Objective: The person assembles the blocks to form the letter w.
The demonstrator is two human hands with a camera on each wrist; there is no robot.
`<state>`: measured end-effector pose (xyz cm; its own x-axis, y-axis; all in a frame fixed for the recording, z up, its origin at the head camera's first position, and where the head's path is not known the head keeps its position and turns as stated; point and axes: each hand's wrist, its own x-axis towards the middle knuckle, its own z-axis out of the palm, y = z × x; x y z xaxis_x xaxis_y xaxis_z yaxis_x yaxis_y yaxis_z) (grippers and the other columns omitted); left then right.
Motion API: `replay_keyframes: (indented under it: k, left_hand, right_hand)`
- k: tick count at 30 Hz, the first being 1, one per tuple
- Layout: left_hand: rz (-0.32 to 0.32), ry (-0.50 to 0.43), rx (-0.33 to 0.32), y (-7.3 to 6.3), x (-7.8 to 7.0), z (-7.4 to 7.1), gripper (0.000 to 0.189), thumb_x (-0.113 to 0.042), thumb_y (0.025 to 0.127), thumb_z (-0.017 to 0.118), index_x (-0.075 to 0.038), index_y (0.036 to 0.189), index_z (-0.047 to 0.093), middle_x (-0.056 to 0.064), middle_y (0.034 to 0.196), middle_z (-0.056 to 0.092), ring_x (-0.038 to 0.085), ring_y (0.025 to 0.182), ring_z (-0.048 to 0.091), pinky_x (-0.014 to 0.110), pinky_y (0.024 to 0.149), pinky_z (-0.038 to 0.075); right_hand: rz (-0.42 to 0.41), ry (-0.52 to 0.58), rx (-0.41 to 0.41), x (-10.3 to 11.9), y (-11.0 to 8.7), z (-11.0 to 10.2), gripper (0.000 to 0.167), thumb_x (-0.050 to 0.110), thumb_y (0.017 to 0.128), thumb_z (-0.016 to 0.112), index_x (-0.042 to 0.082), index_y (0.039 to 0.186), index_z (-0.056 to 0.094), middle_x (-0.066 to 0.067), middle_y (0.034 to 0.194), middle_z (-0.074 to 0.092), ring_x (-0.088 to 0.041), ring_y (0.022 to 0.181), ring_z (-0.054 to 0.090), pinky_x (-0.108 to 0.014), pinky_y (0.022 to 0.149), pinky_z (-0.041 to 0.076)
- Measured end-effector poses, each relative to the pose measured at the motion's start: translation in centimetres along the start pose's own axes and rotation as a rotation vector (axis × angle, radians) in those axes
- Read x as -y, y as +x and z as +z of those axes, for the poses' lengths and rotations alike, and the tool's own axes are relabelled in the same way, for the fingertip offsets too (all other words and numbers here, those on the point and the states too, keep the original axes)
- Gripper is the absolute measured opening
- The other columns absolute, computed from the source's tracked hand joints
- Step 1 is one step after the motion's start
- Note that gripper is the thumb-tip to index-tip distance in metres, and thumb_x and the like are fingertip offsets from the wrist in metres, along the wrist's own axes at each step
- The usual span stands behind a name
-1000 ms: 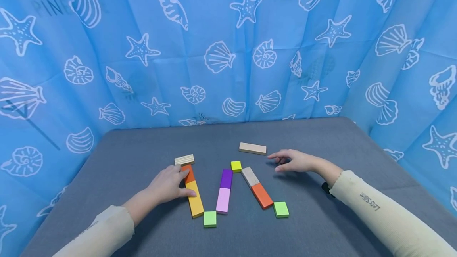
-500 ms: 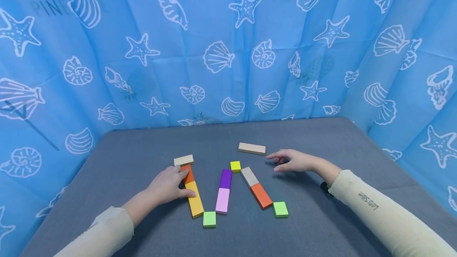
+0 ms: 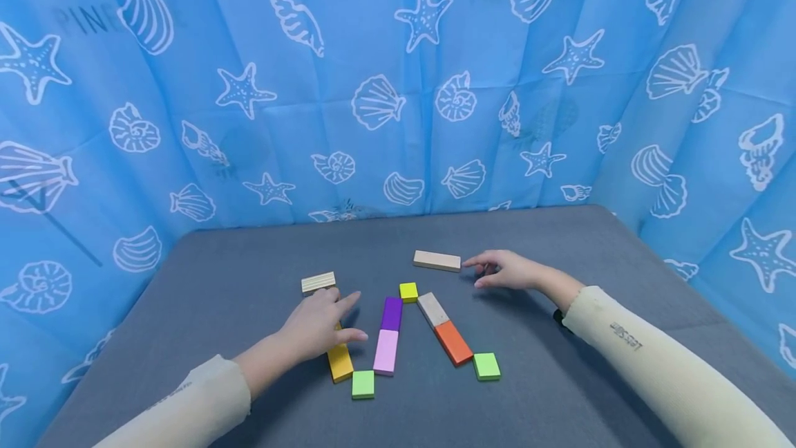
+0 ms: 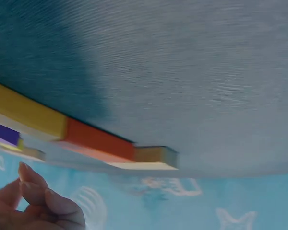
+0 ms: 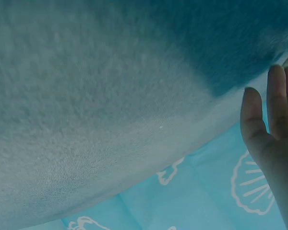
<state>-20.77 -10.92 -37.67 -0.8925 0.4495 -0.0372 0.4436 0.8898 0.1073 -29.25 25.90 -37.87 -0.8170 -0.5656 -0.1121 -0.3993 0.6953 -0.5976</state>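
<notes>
My left hand (image 3: 314, 323) hovers over the left slanted row, thumb and forefinger spread, holding nothing. It hides the orange block (image 4: 101, 141) in the head view; the left wrist view shows that block between the yellow block (image 3: 340, 364) and the ridged wooden block (image 3: 318, 283). At the yellow block's near end lies a light green square block (image 3: 363, 385). My right hand (image 3: 513, 272) holds nothing, its fingers loosely bent. Its forefinger points at the right end of a plain wooden block (image 3: 437, 261), touching or very close; I cannot tell which.
A purple block (image 3: 392, 314) and a pink block (image 3: 385, 352) lie end to end. A small yellow cube (image 3: 408, 292), a pale wooden block (image 3: 432, 309), an orange-red block (image 3: 453, 343) and a second green block (image 3: 487, 367) continue rightward. A blue curtain (image 3: 379, 144) hangs behind the grey table (image 3: 249, 254).
My left hand has come off the orange block and shifted right, its fingers spreading. My right hand has moved slightly up and left toward the plain wooden block. The blocks keep their places.
</notes>
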Motion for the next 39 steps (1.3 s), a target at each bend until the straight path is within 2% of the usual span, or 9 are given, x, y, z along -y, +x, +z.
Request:
replay_keyframes:
  k: [4, 7, 11, 16, 21, 26, 33, 39]
  left_hand:
    - [0.026, 0.031, 0.000, 0.7, -1.9, 0.3, 0.079, -0.062, 0.082, 0.066, -0.013, 0.141, 0.052, 0.007, 0.096, 0.055, 0.017, 0.080, 0.045, 0.032, 0.069, 0.042]
    - [0.034, 0.031, 0.004, 1.2, -3.7, 0.7, 0.081, -0.066, 0.082, 0.062, -0.013, 0.143, 0.050, 0.009, 0.102, 0.057, 0.019, 0.086, 0.048, 0.035, 0.074, 0.044]
    - [0.005, 0.019, 0.009, 2.1, -6.3, 1.1, 0.084, -0.072, 0.082, 0.056, -0.015, 0.143, 0.051, 0.013, 0.118, 0.058, 0.026, 0.102, 0.053, 0.042, 0.088, 0.046]
    - [-0.016, 0.061, 0.031, 3.4, -9.1, 1.5, 0.089, -0.079, 0.079, 0.051, -0.017, 0.143, 0.052, 0.012, 0.121, 0.058, 0.025, 0.101, 0.051, 0.041, 0.090, 0.045]
    - [-0.033, 0.142, 0.056, 4.5, -11.1, 2.0, 0.094, -0.084, 0.076, 0.048, -0.018, 0.142, 0.052, 0.009, 0.124, 0.057, 0.025, 0.106, 0.051, 0.041, 0.093, 0.043]
    - [-0.040, 0.214, 0.053, 5.3, -12.2, 2.6, 0.098, -0.087, 0.074, 0.045, -0.014, 0.139, 0.055, 0.007, 0.123, 0.058, 0.023, 0.107, 0.053, 0.041, 0.091, 0.044]
    - [-0.032, 0.238, 0.047, 6.0, -12.5, 2.9, 0.096, -0.086, 0.072, 0.050, -0.011, 0.131, 0.061, 0.007, 0.111, 0.061, 0.021, 0.096, 0.053, 0.037, 0.086, 0.046]
    - [-0.047, 0.196, 0.067, 6.1, -12.6, 2.9, 0.094, -0.085, 0.073, 0.051, -0.011, 0.131, 0.061, 0.008, 0.113, 0.061, 0.022, 0.096, 0.053, 0.038, 0.087, 0.046]
  right_hand:
    - [0.019, -0.028, -0.033, -0.4, 0.8, -0.4, 0.045, 0.018, 0.093, 0.067, 0.002, 0.134, 0.056, -0.019, 0.117, 0.058, -0.031, 0.104, 0.057, -0.046, 0.083, 0.047]
    - [0.026, -0.033, -0.038, -0.5, 1.5, -0.5, 0.046, 0.018, 0.094, 0.066, 0.003, 0.135, 0.056, -0.019, 0.119, 0.057, -0.032, 0.105, 0.057, -0.047, 0.084, 0.047]
    - [0.009, -0.027, -0.023, -0.7, 2.5, -0.4, 0.046, 0.019, 0.094, 0.066, 0.003, 0.136, 0.056, -0.016, 0.115, 0.057, -0.029, 0.102, 0.055, -0.045, 0.083, 0.046]
    - [0.028, -0.012, 0.005, -0.6, 3.8, -0.2, 0.052, 0.023, 0.091, 0.071, 0.001, 0.135, 0.056, -0.012, 0.108, 0.054, -0.026, 0.096, 0.050, -0.042, 0.082, 0.043]
    - [0.040, -0.069, -0.003, -0.7, 4.7, 0.2, 0.057, 0.026, 0.087, 0.075, -0.003, 0.133, 0.056, -0.012, 0.104, 0.053, -0.026, 0.094, 0.048, -0.044, 0.082, 0.042]
    - [0.033, -0.103, -0.023, -1.3, 5.5, 0.7, 0.051, 0.026, 0.084, 0.077, -0.003, 0.124, 0.061, -0.008, 0.093, 0.051, -0.023, 0.087, 0.045, -0.039, 0.077, 0.038]
    - [0.028, -0.066, -0.043, -1.5, 5.4, 0.7, 0.030, 0.020, 0.087, 0.074, 0.001, 0.109, 0.065, -0.005, 0.086, 0.051, -0.019, 0.080, 0.044, -0.035, 0.071, 0.035]
    - [0.073, 0.035, -0.031, -1.0, 4.7, 0.0, 0.030, 0.015, 0.090, 0.070, -0.002, 0.114, 0.063, -0.007, 0.090, 0.059, -0.018, 0.079, 0.052, -0.035, 0.072, 0.043]
